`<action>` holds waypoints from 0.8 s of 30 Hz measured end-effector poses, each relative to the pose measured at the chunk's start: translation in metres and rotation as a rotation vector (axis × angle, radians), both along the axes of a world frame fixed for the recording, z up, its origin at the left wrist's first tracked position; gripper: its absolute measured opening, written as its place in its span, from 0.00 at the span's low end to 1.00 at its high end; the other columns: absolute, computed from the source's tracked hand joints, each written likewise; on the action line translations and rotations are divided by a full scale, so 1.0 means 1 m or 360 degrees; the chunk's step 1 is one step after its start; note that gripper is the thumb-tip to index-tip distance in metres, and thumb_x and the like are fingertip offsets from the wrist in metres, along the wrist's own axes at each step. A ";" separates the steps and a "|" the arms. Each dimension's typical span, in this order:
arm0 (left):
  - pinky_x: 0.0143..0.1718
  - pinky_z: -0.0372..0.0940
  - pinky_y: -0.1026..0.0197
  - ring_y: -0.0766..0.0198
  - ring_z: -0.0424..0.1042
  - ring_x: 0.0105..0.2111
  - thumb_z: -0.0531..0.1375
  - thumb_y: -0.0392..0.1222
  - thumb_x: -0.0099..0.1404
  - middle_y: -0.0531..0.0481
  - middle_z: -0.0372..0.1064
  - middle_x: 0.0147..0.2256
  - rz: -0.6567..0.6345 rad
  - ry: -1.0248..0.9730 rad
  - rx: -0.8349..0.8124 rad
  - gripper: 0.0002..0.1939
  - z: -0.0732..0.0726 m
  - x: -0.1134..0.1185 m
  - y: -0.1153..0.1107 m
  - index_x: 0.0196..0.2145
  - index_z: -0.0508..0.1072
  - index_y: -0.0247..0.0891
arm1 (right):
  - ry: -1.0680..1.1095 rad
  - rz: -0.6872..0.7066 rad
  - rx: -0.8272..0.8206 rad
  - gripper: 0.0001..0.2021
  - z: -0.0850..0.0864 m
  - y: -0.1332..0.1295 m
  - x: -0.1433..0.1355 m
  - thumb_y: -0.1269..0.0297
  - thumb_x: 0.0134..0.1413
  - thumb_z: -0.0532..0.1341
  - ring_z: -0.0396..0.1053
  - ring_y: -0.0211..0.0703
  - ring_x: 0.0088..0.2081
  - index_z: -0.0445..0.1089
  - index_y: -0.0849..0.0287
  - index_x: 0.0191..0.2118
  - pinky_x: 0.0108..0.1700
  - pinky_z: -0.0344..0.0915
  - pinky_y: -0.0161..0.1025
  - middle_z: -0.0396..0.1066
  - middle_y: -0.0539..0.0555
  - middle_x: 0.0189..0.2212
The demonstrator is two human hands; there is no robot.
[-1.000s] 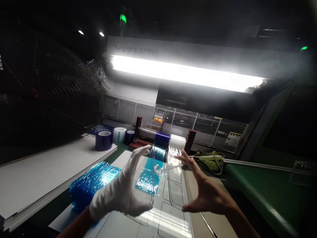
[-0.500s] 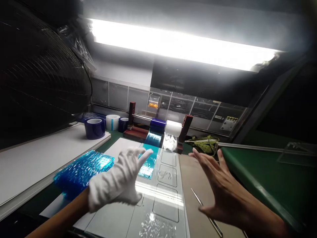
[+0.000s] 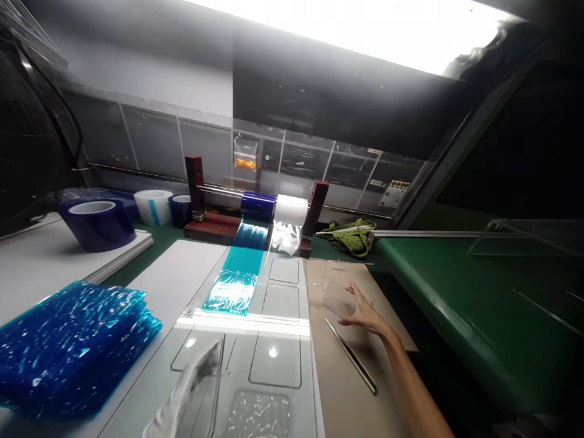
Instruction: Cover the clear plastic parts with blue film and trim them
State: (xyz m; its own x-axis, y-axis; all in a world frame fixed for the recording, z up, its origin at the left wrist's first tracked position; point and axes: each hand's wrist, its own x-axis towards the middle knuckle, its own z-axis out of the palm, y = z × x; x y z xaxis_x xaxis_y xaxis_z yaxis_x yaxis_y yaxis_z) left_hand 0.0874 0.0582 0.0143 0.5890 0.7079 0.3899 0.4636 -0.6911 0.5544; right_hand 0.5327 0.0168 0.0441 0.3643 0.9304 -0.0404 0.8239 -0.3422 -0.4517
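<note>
My left hand (image 3: pixel 185 386), in a white glove, is low in the view, closed on the edge of a clear panel (image 3: pixel 213 389) held nearly upright over the marked sheet (image 3: pixel 278 365). Over the brown board (image 3: pixel 387 316), my bare right hand (image 3: pixel 360 310) has thumb and fingers around the edge of a small clear plate (image 3: pixel 336 298). Just below it lies a silver pen-like tool (image 3: pixel 353 359). Blue film (image 3: pixel 232 286) runs down from a blue roll (image 3: pixel 258 205), beside a clear film roll (image 3: pixel 292 210). Another clear piece (image 3: pixel 260 417) rests at the sheet's bottom.
A pile of crinkled blue film (image 3: pixel 73 347) lies at the left. Tape rolls (image 3: pixel 98 225) stand behind it. A green spotted pouch (image 3: pixel 351 236) sits behind the brown board. A green surface (image 3: pixel 456 292) extends along the right, and a wooden stand (image 3: pixel 210 228) holds the rolls.
The view has moved closer and turned right. Both hands, spread with nothing in them before, now hold clear pieces. My right hand has reached forward over the brown board; my left is lower.
</note>
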 end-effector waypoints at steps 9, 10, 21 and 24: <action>0.30 0.71 0.40 0.41 0.73 0.39 0.67 0.60 0.41 0.52 0.72 0.44 -0.0192 0.0103 -0.0559 0.58 -0.007 0.034 -0.020 0.63 0.37 0.66 | -0.0238 -0.0161 -0.0073 0.14 -0.019 -0.023 -0.035 0.53 0.58 0.52 0.67 0.53 0.47 0.69 0.56 0.39 0.48 0.60 0.50 0.67 0.59 0.45; 0.33 0.71 0.41 0.42 0.72 0.41 0.66 0.61 0.45 0.51 0.71 0.45 -0.0223 0.0115 -0.0519 0.54 0.001 0.031 -0.026 0.63 0.41 0.65 | -0.0256 -0.0183 -0.0078 0.15 -0.022 -0.028 -0.047 0.55 0.60 0.50 0.68 0.53 0.44 0.69 0.57 0.35 0.46 0.61 0.49 0.68 0.59 0.40; 0.48 0.67 0.48 0.56 0.68 0.48 0.55 0.49 0.65 0.45 0.64 0.52 -0.0227 0.0311 -0.0339 0.22 0.051 0.012 -0.063 0.56 0.62 0.44 | 0.0465 0.0047 0.0214 0.18 0.020 -0.107 -0.173 0.53 0.66 0.40 0.66 0.40 0.26 0.62 0.55 0.43 0.30 0.63 0.35 0.64 0.48 0.24; 0.50 0.68 0.51 0.54 0.69 0.47 0.53 0.45 0.65 0.51 0.68 0.49 -0.0234 0.0337 -0.0363 0.26 0.051 0.010 -0.063 0.60 0.57 0.53 | 0.1003 0.0358 0.0314 0.18 0.046 -0.137 -0.224 0.52 0.64 0.45 0.67 0.39 0.27 0.67 0.54 0.35 0.31 0.64 0.34 0.66 0.49 0.24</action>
State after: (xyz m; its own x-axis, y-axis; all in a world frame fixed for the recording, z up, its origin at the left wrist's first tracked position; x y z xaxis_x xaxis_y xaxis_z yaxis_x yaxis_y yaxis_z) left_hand 0.0975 -0.0052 0.0651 0.7421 0.6643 0.0896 0.4894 -0.6283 0.6047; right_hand 0.3082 -0.1205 0.0900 0.1247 0.9922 -0.0034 0.4256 -0.0566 -0.9031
